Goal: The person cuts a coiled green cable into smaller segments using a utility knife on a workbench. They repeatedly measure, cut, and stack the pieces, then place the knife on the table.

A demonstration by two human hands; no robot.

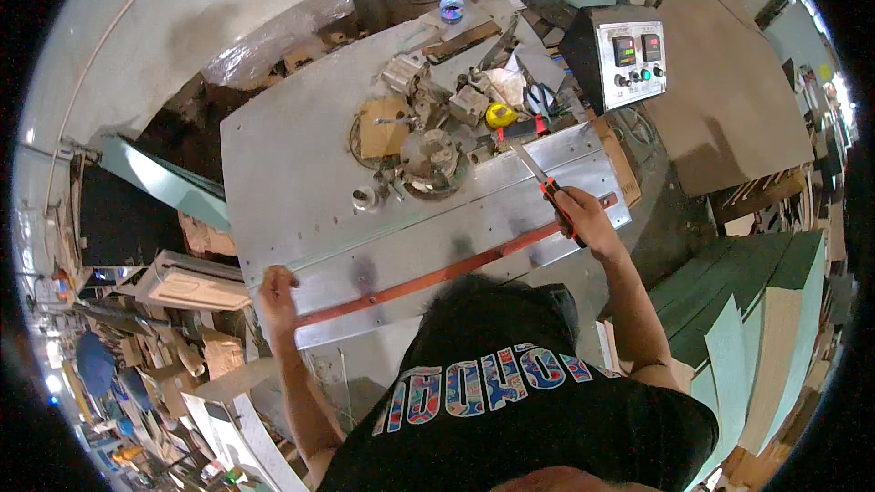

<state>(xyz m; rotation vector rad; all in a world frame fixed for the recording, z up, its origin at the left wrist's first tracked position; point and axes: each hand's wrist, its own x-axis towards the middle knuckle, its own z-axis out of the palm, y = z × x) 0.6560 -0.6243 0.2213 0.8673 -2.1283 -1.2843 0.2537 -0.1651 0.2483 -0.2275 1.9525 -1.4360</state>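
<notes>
My right hand [588,219] is closed round the red and black handle of a utility knife [551,189]. Its bare blade points up and away, over the far right part of a metal worktable [301,173]. Below that hand, a long red-brown strip [428,284] runs across the table's near side, slanting down toward the left. At the strip's left end is my left hand [278,299], its fingers curled in by the table's left edge. What those fingers hold, if anything, is hidden.
Mid-table is a cluster of metal machine parts [428,150]. Beside it lie a yellow tape measure [500,116] and a red and black tool [524,129]. A control box [631,64] stands at the far right. Green-faced boards [729,282] stack at right; a wooden panel [200,287] leans at left.
</notes>
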